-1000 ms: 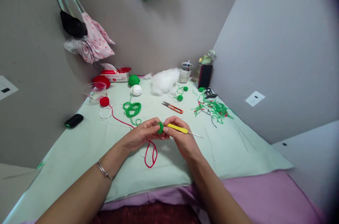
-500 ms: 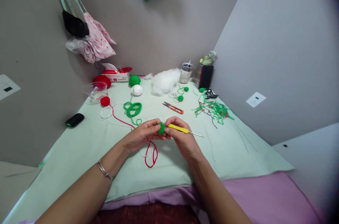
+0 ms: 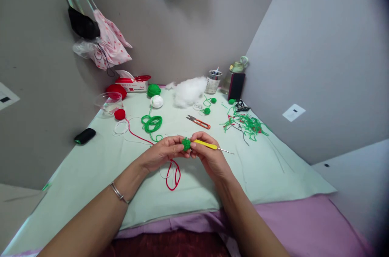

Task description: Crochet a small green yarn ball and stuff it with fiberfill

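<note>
A small green crocheted piece (image 3: pixel 186 144) is pinched between the thumb and fingers of my left hand (image 3: pixel 164 152), near the table's middle. My right hand (image 3: pixel 209 156) holds a crochet hook with a yellow handle (image 3: pixel 206 144); one metal end points out to the right, and the tip at the green piece is hard to make out. My right fingertips touch the piece's right side. Red yarn (image 3: pixel 174 180) and thin white yarn loop below my left hand. Beyond it lies a loose coil of green yarn (image 3: pixel 152 124).
Orange thread snips (image 3: pixel 198 122) lie beyond my hands. White stuffing (image 3: pixel 190 92), a pen cup (image 3: pixel 213 83) and a phone (image 3: pixel 236 86) stand behind. Green yarn scraps (image 3: pixel 247 126) are at right; a red yarn ball (image 3: pixel 119 114) and clear bowl (image 3: pixel 109 105) at left.
The green piece has turned slightly in my fingers and shows more of its rounded face. The view has shifted a little; both hands remain together around the piece.
</note>
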{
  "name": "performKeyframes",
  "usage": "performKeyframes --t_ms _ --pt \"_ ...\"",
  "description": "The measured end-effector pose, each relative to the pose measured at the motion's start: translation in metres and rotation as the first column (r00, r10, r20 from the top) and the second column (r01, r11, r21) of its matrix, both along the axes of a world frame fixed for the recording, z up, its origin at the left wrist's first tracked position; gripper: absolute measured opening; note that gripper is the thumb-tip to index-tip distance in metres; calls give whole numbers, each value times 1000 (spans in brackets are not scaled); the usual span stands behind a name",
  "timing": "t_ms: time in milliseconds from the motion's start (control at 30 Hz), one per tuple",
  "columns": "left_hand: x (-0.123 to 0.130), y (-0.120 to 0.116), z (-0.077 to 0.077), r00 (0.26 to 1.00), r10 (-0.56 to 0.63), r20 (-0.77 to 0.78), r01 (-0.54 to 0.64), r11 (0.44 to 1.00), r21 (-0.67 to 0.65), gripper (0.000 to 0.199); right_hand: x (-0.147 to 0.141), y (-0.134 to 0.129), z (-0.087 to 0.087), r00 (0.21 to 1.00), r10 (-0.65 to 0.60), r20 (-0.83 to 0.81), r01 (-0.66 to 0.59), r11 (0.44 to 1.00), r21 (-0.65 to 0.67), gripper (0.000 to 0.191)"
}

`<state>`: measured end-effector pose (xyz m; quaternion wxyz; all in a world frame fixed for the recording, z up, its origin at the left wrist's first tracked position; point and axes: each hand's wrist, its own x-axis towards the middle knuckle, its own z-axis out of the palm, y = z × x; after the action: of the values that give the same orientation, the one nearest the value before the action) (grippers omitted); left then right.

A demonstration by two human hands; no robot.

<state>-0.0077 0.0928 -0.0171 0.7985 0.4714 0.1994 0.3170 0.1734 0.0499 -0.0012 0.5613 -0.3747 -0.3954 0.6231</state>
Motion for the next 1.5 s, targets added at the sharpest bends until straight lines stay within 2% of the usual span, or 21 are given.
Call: performKeyframes --t_ms 300,667,1000,1233,1500 --pt "2 -1 -1 1000 27 16 -26 999 -31 34 -2 -2 -3 999 -15 40 12 998 60 21" --pt "4 -3 -3 999 -10 39 13 998 -57 34 -2 0 -1 998 57 21 -57 998 20 21" --pt "5 -5 3 997 82 6 -82 995 -57 28 -1 0 -5 995 -39 88 34 997 63 18" --pt "7 -1 -4 981 192 -34 -194 980 -36 26 -3 -1 -2 981 -122 150 108 989 98 14" --pt "5 -1 -3 979 184 -90 -187 982 -21 27 -4 -1 -4 972 -159 172 145 985 91 12"
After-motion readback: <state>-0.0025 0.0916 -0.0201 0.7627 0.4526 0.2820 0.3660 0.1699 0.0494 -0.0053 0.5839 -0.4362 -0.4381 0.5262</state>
